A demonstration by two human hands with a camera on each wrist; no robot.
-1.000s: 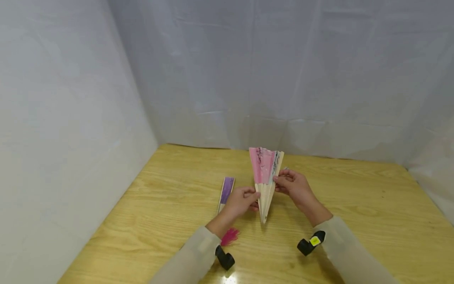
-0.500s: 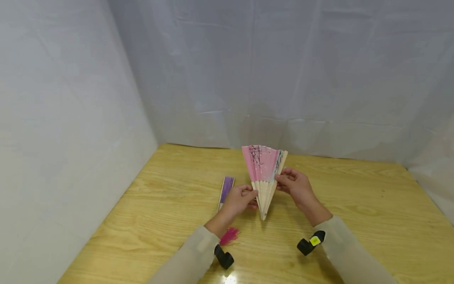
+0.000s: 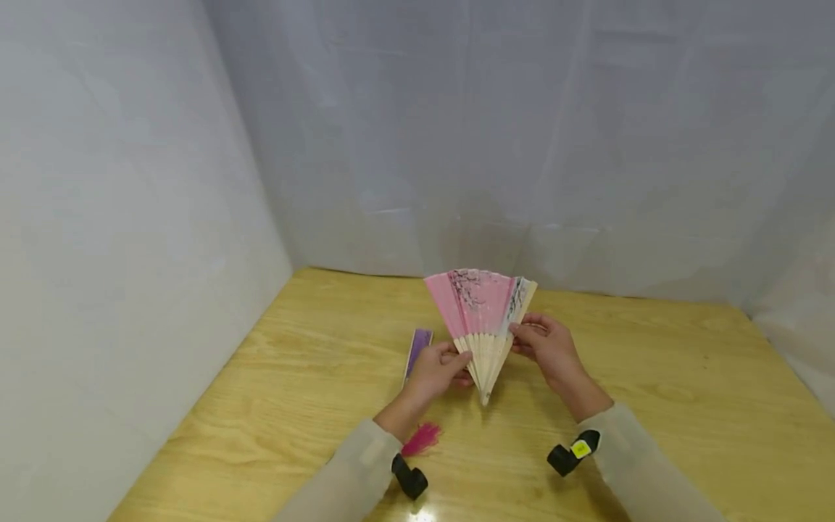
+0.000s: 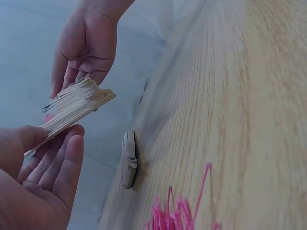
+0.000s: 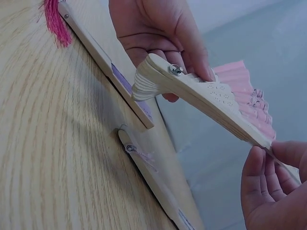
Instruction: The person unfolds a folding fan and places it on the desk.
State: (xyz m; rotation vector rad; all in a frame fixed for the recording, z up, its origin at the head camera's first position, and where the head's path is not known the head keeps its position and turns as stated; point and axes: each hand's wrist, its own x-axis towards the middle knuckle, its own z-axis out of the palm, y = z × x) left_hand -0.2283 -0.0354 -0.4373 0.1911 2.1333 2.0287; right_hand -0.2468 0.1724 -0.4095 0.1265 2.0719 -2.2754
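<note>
A pink folding fan (image 3: 479, 304) with dark blossom branches and pale wooden ribs is held above the table, partly spread, its pivot end pointing down. My left hand (image 3: 433, 373) pinches the ribs on its left side between thumb and fingers. On the other side, my right hand (image 3: 548, 351) pinches the outer guard stick. The right wrist view shows the fan's metal pivot ring (image 5: 176, 69) and pierced ribs. Beside the left hand lies a folded purple fan (image 3: 417, 348), partly hidden; a pink tassel (image 3: 422, 438) shows below the left wrist.
Another folded fan (image 5: 148, 175) lies on the table in the right wrist view, below the held one; the hands and fan seem to hide it from the head view. The wooden table (image 3: 652, 377) meets pale sheeting (image 3: 522, 130) at the back and left.
The pink fan has spread wider, from a narrow wedge to a broader one. Its left edge has swung left, and its right edge slightly right. Both hands keep their hold.
</note>
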